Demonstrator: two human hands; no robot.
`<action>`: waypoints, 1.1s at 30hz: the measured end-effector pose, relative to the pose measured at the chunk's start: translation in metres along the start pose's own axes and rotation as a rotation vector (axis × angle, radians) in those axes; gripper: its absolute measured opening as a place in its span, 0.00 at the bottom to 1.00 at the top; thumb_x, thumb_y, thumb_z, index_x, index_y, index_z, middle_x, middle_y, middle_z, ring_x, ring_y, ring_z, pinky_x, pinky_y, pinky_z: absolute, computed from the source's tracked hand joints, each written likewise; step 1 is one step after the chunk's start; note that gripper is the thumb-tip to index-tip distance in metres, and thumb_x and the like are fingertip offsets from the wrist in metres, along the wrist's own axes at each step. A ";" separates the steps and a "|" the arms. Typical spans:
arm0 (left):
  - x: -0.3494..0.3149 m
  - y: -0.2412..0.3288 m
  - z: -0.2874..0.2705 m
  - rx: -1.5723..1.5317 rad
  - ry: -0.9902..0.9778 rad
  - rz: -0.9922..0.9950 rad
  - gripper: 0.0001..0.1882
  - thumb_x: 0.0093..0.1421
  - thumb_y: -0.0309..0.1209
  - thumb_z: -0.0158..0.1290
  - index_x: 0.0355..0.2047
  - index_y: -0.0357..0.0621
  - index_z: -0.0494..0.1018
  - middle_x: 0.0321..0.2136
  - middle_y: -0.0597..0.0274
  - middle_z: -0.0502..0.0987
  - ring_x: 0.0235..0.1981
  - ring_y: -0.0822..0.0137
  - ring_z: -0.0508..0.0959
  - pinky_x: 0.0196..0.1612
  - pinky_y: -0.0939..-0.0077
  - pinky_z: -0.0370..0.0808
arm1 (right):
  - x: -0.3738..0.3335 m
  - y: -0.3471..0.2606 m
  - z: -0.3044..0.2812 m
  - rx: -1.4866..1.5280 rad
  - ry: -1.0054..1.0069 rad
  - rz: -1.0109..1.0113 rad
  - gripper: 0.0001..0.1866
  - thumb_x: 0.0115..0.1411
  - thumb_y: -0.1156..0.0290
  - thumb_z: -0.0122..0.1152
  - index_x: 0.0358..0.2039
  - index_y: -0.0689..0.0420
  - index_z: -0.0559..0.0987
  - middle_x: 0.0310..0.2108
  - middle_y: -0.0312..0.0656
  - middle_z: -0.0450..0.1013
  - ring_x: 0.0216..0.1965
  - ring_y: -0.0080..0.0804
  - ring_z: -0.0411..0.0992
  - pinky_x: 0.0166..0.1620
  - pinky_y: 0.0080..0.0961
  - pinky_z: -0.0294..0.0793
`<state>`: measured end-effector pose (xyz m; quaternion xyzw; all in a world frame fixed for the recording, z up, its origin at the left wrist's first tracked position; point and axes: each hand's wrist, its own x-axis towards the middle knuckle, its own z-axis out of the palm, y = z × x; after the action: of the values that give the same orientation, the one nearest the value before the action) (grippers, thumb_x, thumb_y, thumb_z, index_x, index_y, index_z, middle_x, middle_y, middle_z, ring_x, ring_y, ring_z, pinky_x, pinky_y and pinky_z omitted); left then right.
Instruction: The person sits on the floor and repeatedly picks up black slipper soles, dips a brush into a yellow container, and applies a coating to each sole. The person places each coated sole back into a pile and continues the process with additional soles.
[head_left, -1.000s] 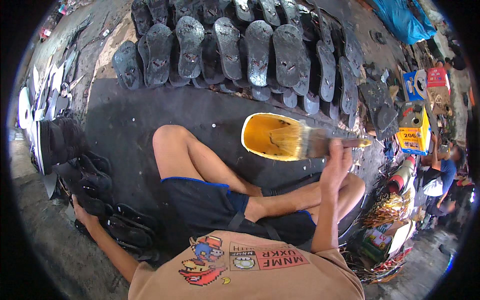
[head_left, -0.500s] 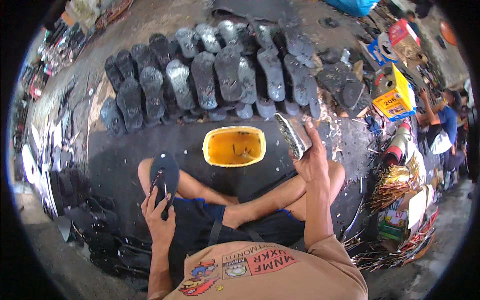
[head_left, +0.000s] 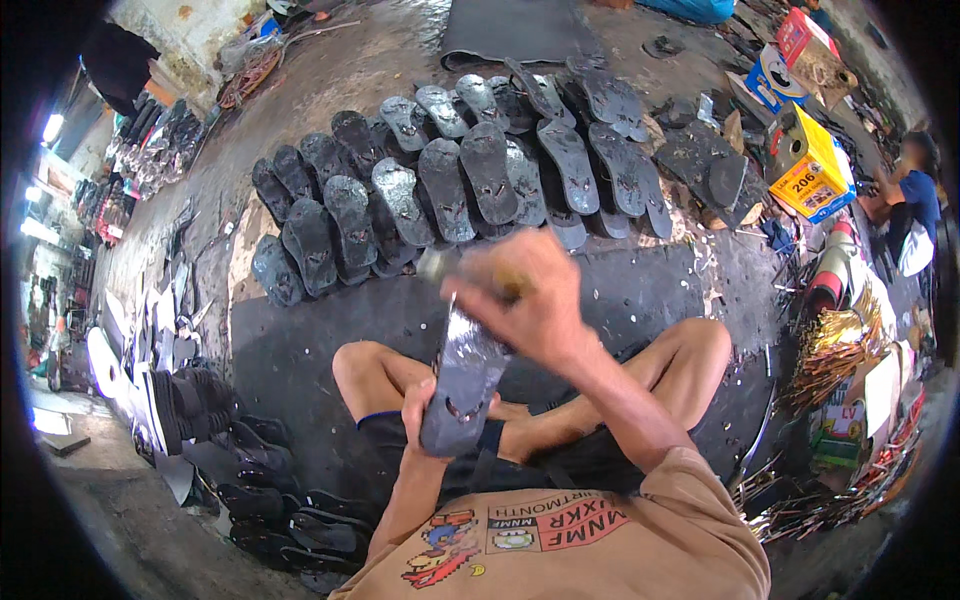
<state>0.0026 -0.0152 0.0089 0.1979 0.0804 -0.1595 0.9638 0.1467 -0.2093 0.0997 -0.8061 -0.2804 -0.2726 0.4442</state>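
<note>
Head view: brush [head_left: 436, 264] now over the sandal sole [head_left: 468, 375]

Dark and tilted, the sole sits between the two hands, above the crossed legs [head_left: 690, 360], slotted face to the camera. Half a second ago it and the brush were well apart; now they are together, so brushing on the sole seems under way. Wet shine covers its far part. The left grip [head_left: 416, 408] clasps the near end; the right grip [head_left: 538, 300], blurred, is wrapped around the brush at the far end, though contact with the bristles cannot be made out. Underneath is a black mat [head_left: 630, 290]; beyond stand rows of dark soles [head_left: 493, 180], and black sandals [head_left: 328, 533] lie at lower left.
</note>
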 end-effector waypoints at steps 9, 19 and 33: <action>-0.002 0.008 0.006 0.193 -0.134 0.150 0.32 0.69 0.58 0.45 0.59 0.46 0.75 0.49 0.54 0.81 0.43 0.56 0.83 0.45 0.56 0.82 | -0.049 -0.006 -0.012 0.211 -0.002 0.466 0.13 0.54 0.65 0.84 0.37 0.55 0.89 0.36 0.42 0.85 0.38 0.37 0.84 0.45 0.32 0.82; -0.006 0.009 0.013 0.231 -0.095 0.053 0.39 0.67 0.59 0.48 0.61 0.34 0.74 0.46 0.45 0.82 0.36 0.55 0.82 0.38 0.60 0.79 | 0.015 0.052 -0.054 0.165 0.275 0.563 0.16 0.58 0.65 0.82 0.41 0.61 0.88 0.33 0.38 0.85 0.32 0.21 0.78 0.38 0.26 0.79; 0.037 -0.002 0.059 0.112 0.272 0.110 0.26 0.77 0.47 0.45 0.69 0.49 0.70 0.53 0.53 0.82 0.49 0.58 0.85 0.49 0.56 0.87 | -0.042 -0.034 -0.044 0.471 -0.125 0.658 0.12 0.60 0.65 0.79 0.38 0.59 0.87 0.32 0.42 0.85 0.30 0.23 0.81 0.34 0.29 0.81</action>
<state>0.0421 -0.0512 0.0539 0.2754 0.1904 -0.0822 0.9387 0.0860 -0.2412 0.1104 -0.7439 -0.0890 0.0053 0.6623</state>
